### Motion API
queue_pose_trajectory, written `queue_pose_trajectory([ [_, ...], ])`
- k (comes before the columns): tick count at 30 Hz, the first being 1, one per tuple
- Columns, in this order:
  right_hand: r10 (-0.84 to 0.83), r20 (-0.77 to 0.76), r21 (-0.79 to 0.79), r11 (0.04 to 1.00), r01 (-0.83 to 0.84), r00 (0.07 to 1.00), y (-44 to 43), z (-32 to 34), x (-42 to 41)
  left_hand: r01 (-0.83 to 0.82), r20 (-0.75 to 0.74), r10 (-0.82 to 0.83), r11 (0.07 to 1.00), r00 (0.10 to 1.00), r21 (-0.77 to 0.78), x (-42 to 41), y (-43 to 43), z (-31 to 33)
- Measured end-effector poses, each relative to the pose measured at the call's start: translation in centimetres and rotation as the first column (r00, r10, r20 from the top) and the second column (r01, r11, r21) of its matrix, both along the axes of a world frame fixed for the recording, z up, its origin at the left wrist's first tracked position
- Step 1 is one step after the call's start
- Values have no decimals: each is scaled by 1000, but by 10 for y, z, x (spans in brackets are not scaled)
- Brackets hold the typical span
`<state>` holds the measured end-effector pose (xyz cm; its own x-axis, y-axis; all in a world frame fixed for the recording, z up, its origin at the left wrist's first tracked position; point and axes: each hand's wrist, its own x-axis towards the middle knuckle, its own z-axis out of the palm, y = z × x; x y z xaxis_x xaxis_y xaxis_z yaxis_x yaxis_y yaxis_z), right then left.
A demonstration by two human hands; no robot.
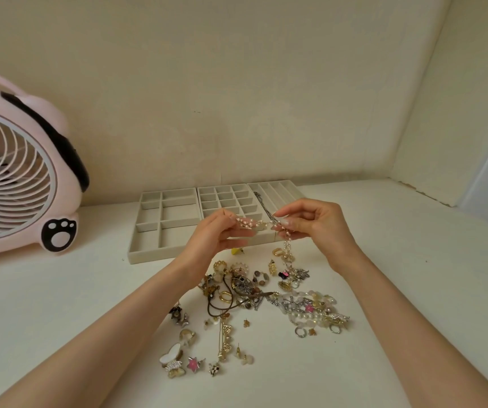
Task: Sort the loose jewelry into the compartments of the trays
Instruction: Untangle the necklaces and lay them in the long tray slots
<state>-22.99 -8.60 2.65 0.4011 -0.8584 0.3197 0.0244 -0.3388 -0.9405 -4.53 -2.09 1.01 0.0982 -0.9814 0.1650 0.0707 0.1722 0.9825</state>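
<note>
A pearl-and-gold chain point(261, 223) is stretched between my left hand point(219, 235) and my right hand point(313, 228), both pinching it above the front of the trays. Its loose end hangs down from my right hand toward the pile. Three beige trays stand side by side against the wall: a left tray point(148, 228) with large compartments, a middle tray point(207, 201) with small squares, a right tray point(292, 187) with long slots. A silver chain point(263, 206) lies in the right tray's leftmost slot. The loose jewelry pile point(254, 298) spreads on the white table below my hands.
A pink fan point(21, 178) with a paw print stands at the left on the table. Walls close in behind the trays and on the right. A small yellow item point(234, 251) lies just in front of the trays.
</note>
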Motion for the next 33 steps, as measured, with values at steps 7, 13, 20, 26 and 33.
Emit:
queue_pose_trajectory([
  [7, -102, -51, -146, 985, 94, 993, 2, -3, 5, 95, -8, -95, 995, 995, -5, -5, 2, 1],
  [13, -88, -4, -152, 985, 86, 996, 3, -4, 7, 72, -14, -72, 997, 997, -14, -3, 1, 0],
  [20, 36, 27, -31, 999, -35, 999, 4, -4, 8, 169, -91, -169, 986, 981, -7, -4, 4, 2],
  [26, 97, 98, 41, 994, -102, 990, 2, -4, 7, 215, -165, -212, 977, 963, -5, -2, -1, 0],
  [33, 79, 226, 89, 991, -101, 971, -3, -1, 3, 149, 27, -149, 989, 989, 8, -5, 0, -3],
])
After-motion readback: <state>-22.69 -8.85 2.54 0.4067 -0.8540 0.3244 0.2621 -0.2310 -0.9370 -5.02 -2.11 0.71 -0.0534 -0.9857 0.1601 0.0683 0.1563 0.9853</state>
